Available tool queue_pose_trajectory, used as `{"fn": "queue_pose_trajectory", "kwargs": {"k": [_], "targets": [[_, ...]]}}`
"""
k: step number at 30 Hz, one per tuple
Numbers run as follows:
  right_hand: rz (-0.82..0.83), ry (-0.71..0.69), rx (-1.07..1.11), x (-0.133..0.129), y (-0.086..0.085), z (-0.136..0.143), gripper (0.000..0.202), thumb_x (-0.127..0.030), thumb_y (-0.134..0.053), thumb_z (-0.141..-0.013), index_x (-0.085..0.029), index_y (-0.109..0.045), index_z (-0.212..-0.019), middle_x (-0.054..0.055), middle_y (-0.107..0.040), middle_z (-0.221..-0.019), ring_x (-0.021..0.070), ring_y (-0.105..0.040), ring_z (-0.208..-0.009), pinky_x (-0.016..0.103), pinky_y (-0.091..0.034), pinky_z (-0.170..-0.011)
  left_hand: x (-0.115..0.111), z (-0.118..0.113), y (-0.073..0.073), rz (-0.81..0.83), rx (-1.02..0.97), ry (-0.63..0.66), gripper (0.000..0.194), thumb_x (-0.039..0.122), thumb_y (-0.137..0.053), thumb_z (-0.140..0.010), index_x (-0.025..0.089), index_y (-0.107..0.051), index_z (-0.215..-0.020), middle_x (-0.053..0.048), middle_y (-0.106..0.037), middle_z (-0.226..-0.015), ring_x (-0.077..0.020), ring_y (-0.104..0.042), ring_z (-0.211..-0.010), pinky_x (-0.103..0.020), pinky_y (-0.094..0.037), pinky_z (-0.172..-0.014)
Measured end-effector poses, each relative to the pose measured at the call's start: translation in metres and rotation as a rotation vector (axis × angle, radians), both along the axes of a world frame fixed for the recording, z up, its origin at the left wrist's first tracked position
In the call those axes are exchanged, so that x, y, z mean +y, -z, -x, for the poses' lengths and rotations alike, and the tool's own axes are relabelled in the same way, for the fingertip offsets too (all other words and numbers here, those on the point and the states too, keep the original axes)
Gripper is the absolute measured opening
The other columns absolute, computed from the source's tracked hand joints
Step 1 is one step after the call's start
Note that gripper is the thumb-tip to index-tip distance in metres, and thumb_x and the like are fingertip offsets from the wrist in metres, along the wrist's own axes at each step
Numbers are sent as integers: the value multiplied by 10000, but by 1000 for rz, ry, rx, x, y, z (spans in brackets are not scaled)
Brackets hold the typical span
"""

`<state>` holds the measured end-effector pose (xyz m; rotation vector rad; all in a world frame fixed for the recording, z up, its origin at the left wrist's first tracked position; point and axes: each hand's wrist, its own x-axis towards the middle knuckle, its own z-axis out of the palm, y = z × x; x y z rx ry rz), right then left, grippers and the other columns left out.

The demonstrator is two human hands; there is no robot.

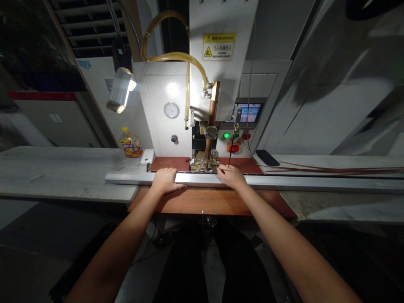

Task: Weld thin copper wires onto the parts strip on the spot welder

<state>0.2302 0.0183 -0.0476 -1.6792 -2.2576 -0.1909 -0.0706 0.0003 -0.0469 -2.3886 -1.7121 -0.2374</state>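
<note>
A long silvery metal bar [202, 179] lies left to right in front of a white machine. My left hand [164, 181] is wrapped over the bar, its thumb along the near side and its fingers over the top. Further right, my right hand [232, 176] rests against the bar with fingers pinched together beside the machine's work point. What those fingertips hold is too small to make out. A thin dark rod [232, 145] runs down to them from above. Between my hands, a copper-coloured electrode [208, 147] reaches down to a small metal fixture [197, 163] behind the bar.
An orange-brown board [189, 202] lies under the bar. Thin reddish rods [341, 170] and a black phone [267, 158] are on the right. A yellow-capped bottle [131, 144] and a white box [147, 157] stand left. A lamp [120, 90] hangs upper left. The machine has a green-lit button [226, 135].
</note>
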Motion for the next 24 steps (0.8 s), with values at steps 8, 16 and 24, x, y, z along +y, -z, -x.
{"fn": "queue_pose_trajectory", "kwargs": {"k": [8,16,24], "targets": [[-53,-9,40,-6,2,-1,335,-349,-358,-938,-236,-670,-892,52,-698,-856,181,-608,-812,250,-362,-708,-7,-3,0,-14,-31,-12,674,753,-570,-651,188,-626,-1014,-148,-666,-1035,-348,-587,-1016,-434,-402,-886],[-77,-35,15,-9,4,-2,341,-347,-347,-949,-227,-655,-867,57,-685,-840,187,-596,-847,250,-369,-736,-8,-2,5,-52,-50,0,660,768,-529,-674,190,-611,-981,-151,-663,-1014,-352,-584,-1005,-450,-381,-893],[-96,-54,22,-9,6,-3,339,-345,-346,-947,-229,-651,-855,54,-677,-836,191,-589,-852,258,-368,-745,-9,-2,4,-60,-45,5,666,770,-525,-674,185,-604,-982,-153,-663,-1011,-353,-590,-987,-454,-386,-878]]}}
